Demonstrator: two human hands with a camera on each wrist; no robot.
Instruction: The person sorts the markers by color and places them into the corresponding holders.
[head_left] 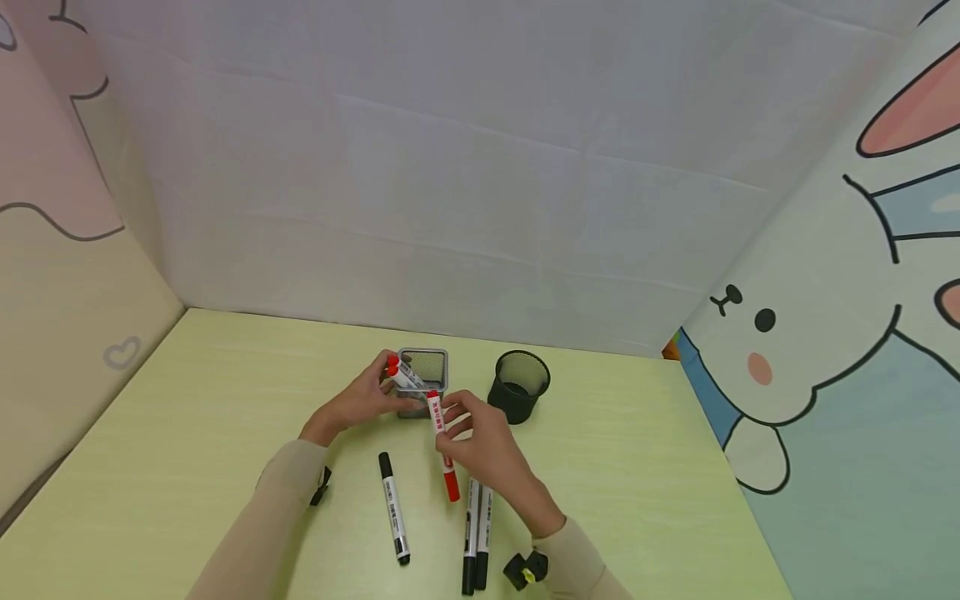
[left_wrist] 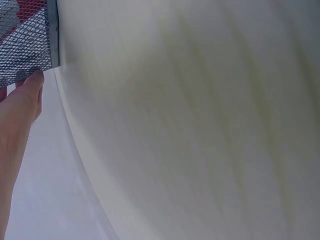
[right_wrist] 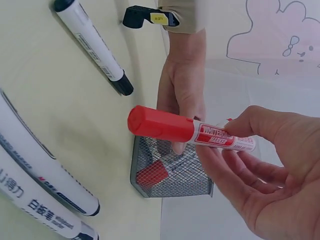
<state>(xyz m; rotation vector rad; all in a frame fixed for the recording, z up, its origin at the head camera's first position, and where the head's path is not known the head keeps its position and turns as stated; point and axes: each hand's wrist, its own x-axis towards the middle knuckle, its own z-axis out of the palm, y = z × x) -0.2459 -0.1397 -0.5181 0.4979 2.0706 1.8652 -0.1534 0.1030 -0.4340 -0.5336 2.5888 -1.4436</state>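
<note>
The right hand (head_left: 483,437) is pinching a red-capped marker (right_wrist: 195,132) between thumb and fingertips, its cap sloping back toward the person and its other end hanging by the near rim of the square mesh holder (head_left: 429,363); I can't tell whether they are touching. The left hand (head_left: 367,392) is gripping the holder from its left, thumb lying across the near wall, which seems a sound way of steadying it. A pair of red-tipped markers (head_left: 408,377) is leaning inside the holder toward its left edge. With that side crowded, I'm judging the right half of its mouth the easier way in; standing the pinched marker steeper should help it clear the rim. To the holder's right, a round black pot (head_left: 517,408) is standing on the yellow-green table (head_left: 637,500). Nearer the person than the holder, one black-capped marker (head_left: 394,510) is lying alone, two others (head_left: 472,525) side by side.
</note>
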